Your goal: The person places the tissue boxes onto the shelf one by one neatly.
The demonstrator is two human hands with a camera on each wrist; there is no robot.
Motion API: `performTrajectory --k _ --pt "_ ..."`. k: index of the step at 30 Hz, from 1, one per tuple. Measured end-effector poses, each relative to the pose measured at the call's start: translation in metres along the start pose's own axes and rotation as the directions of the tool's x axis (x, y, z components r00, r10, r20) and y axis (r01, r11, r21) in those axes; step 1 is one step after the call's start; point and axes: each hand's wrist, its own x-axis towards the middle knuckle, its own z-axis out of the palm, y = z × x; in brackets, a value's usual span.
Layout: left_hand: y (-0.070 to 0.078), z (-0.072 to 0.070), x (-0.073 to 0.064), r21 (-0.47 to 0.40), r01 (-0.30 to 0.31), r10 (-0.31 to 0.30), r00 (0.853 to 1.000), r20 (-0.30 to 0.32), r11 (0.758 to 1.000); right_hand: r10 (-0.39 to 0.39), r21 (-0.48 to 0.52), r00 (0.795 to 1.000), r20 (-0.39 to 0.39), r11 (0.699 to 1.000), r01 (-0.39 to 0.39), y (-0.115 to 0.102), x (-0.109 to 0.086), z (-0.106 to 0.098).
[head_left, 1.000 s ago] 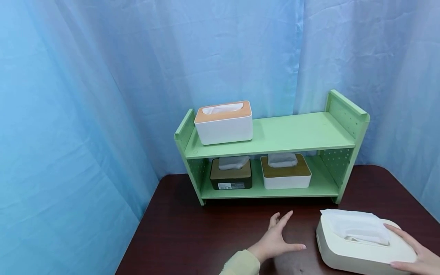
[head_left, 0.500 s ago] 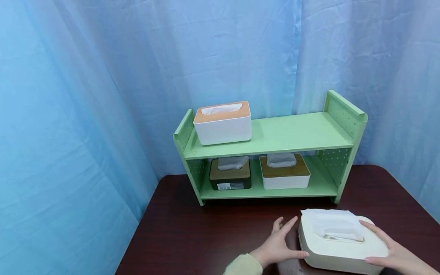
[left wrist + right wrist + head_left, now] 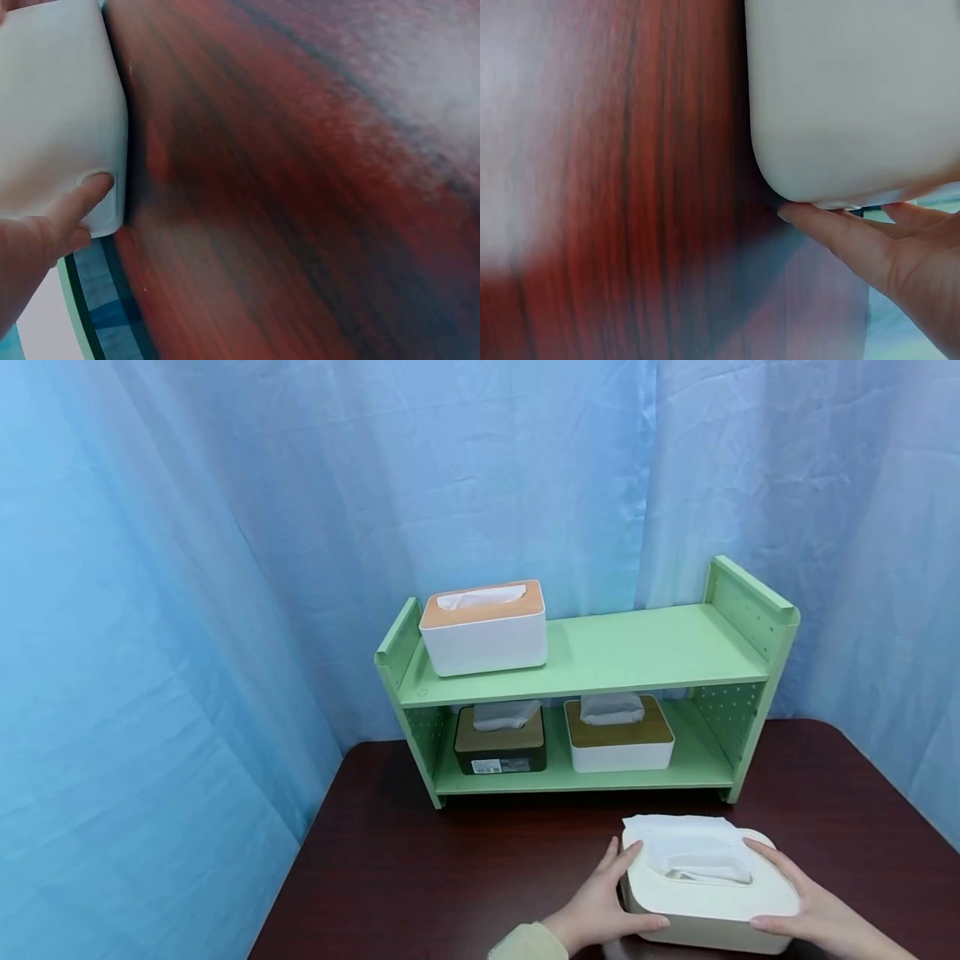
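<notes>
A cream tissue box (image 3: 705, 902) with rounded corners sits on the dark table at the front right, a white tissue (image 3: 686, 843) sticking out of its top slot. My left hand (image 3: 600, 897) holds its left end, thumb along the front wall and fingers at the left side. In the left wrist view a fingertip (image 3: 101, 180) presses near a small recess in the box wall. Gripping the right end, my right hand (image 3: 806, 906) has its thumb at the front and its fingers reaching over the back right corner. The right wrist view shows its fingers (image 3: 840, 236) against the box's rounded end.
Behind stands a green two-level shelf (image 3: 637, 652). On its upper level, at left, is a white tissue box with a light wooden lid (image 3: 483, 643). Below are a dark tissue box (image 3: 501, 760) and a white one with a brown lid (image 3: 622, 758). Blue curtains (image 3: 487, 485) hang behind.
The cream tissue box has slid left across the table with my right hand on it. My left hand, apart from it earlier, now holds its left end.
</notes>
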Motion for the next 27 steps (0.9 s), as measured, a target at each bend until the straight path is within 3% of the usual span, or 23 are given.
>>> performTrajectory --k 5,10,18,27 --pt "-0.008 -0.003 -0.006 -0.005 -0.036 0.036 0.997 -0.063 0.999 0.03 0.059 0.999 0.033 0.998 -0.032 -0.01 0.005 0.005" --pt "-0.014 -0.008 -0.012 -0.047 -0.058 0.054 0.995 -0.081 0.997 0.031 0.072 0.998 0.047 0.997 -0.034 -0.021 0.009 0.009" --pt "-0.027 -0.024 -0.025 -0.071 -0.113 0.106 0.989 -0.101 0.991 0.138 0.202 0.971 0.194 0.963 -0.177 -0.041 0.02 0.017" --pt "-0.036 -0.036 -0.04 -0.082 -0.142 0.134 0.986 -0.102 0.986 0.084 0.18 0.985 0.149 0.977 -0.11 -0.055 0.024 0.029"
